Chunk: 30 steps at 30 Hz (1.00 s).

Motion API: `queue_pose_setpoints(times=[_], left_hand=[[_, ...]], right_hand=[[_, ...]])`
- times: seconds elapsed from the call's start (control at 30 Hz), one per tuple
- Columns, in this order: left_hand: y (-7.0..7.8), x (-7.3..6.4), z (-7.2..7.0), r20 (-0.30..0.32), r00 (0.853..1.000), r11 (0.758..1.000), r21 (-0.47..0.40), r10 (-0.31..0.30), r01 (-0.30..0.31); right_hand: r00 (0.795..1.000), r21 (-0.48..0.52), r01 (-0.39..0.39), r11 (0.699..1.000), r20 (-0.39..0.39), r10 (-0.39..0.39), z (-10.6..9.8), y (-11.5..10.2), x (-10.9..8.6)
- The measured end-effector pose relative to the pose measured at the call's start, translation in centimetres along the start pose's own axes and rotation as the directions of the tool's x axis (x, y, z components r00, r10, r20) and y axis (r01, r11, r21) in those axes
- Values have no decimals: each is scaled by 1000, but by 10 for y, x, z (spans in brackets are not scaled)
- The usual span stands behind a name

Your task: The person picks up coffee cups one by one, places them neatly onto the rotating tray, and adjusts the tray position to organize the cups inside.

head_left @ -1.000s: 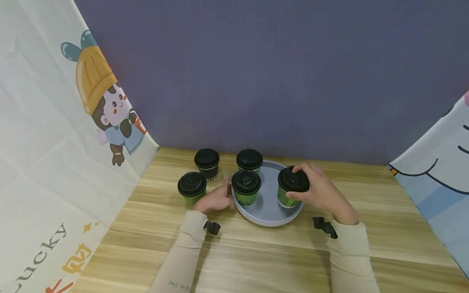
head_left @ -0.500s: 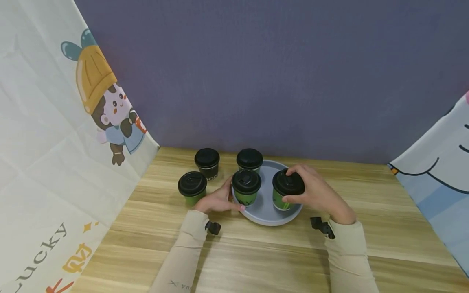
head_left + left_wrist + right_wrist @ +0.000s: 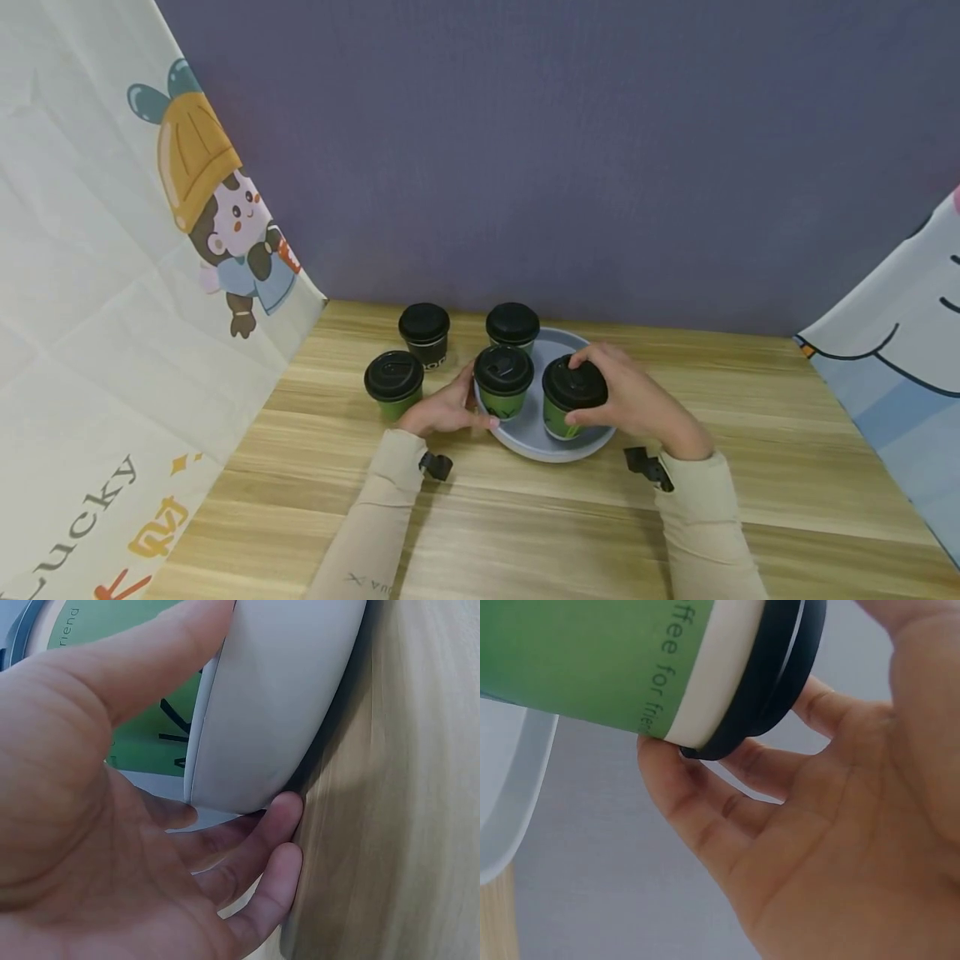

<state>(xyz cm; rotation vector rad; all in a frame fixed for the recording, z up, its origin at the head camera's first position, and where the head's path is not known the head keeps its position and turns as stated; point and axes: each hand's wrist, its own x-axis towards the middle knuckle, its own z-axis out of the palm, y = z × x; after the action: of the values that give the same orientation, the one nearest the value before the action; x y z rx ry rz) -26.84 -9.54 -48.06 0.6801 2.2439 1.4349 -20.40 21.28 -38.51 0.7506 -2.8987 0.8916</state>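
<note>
My right hand [image 3: 641, 404] grips a green paper coffee cup [image 3: 558, 417] with a black lid, thumb and fingers around the lid area. The cup is over the right part of a round grey tray [image 3: 551, 455]; whether its base touches is hard to tell. At the tray's left side, my left hand [image 3: 444, 408] holds the edge, its thumb over the rim and fingers against the outer wall [image 3: 277, 690]. Beside that hand, inside the tray, stands another green cup [image 3: 504, 404]. Behind it is a black-lidded cup [image 3: 513, 325], its lower part hidden.
Left of the tray, a dark lidded cup [image 3: 424, 333] and a green lidded cup [image 3: 393, 383] stand on the wooden table [image 3: 525, 533]. A grey-purple panel [image 3: 562, 167] rises behind the table. Printed white sheets [image 3: 90, 292] hang at the sides.
My right hand has moved the green cup leftward and slightly nearer across the tray. My left thumb has come forward over the tray's rim. The other cups have stayed put.
</note>
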Motion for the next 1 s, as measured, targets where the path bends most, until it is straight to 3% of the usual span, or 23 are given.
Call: queue_pose_setpoints(times=[0.17,0.5,1.0], left_hand=[[0,0,0,4,1000,1000,-27,-14,14],[-2,-2,-3,-20,996,995,49,-86,87],[-4,-3,-4,-22,991,991,15,-129,130]], right_hand=[[1000,-5,15,1000,13,-15,5,-4,2],[998,-7,52,999,27,-52,13,-8,6],[998,-14,46,999,51,-46,20,-16,9]])
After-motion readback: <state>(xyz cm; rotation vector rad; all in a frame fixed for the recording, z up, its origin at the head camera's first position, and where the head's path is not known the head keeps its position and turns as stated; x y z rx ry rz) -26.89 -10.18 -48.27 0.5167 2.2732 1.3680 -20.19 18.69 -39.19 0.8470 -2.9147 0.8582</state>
